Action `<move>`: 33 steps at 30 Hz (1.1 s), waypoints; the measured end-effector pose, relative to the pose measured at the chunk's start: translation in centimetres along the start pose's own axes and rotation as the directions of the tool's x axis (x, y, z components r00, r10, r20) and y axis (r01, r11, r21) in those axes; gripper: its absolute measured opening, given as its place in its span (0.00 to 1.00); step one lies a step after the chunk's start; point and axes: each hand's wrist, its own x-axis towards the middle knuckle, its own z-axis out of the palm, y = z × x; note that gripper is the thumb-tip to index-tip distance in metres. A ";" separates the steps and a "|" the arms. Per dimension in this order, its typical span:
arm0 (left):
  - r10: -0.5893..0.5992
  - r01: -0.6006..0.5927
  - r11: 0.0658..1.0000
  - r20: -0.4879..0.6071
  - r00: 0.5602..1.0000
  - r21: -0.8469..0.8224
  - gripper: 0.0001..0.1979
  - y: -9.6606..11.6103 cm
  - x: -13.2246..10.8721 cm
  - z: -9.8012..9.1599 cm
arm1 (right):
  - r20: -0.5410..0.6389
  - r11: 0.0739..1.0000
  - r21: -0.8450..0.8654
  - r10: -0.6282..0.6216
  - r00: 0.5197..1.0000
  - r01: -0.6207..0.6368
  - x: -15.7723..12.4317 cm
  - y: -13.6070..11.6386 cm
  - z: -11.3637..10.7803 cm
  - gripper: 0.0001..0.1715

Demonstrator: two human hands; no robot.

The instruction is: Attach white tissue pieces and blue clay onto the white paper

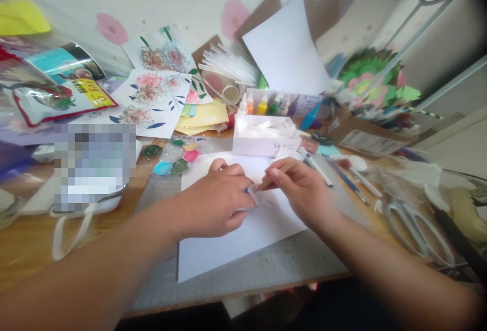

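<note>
In front of me a sheet of white paper [213, 255] lies on a grey cutting mat [274, 275]. My left hand [216, 201] is over the paper, its fingers curled round a small whitish, crumpled-looking piece [261, 197] with a bit of blue at its edge; blur hides what it is. Across from it, my right hand [304, 189] pinches a thin light-brown strip or stick [265, 184], whose end meets the whitish piece. At the upper left of the paper sits a round paint palette [175, 161] with several colours in its wells.
Behind the paper stands a white box [262, 144] of tissue-like material, with paint bottles [262, 104] in a row beyond. Brushes [348, 181] and scissors [416, 229] lie to the right. Flower paintings [152, 98] lean at the back left, near a blurred-out device [93, 169].
</note>
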 end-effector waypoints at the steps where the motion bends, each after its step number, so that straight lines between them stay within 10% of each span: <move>1: -0.004 0.004 1.000 -0.005 1.000 -0.008 0.10 -0.1 0.0 -0.1 | 0.004 0.999 -0.032 -0.014 1.000 0.014 0.0 0.1 0.1 0.10; 15: -0.107 0.100 0.978 -0.026 0.994 -0.185 0.16 -1.4 -0.1 -0.3 | 0.170 0.808 -0.551 -0.134 0.976 0.207 -0.2 -0.9 -0.2 0.07; 33: -0.211 0.202 0.966 -0.043 0.977 -0.165 0.11 -0.8 0.3 0.1 | 0.374 0.704 -0.587 -0.202 0.905 0.399 -0.5 -0.2 -0.7 0.08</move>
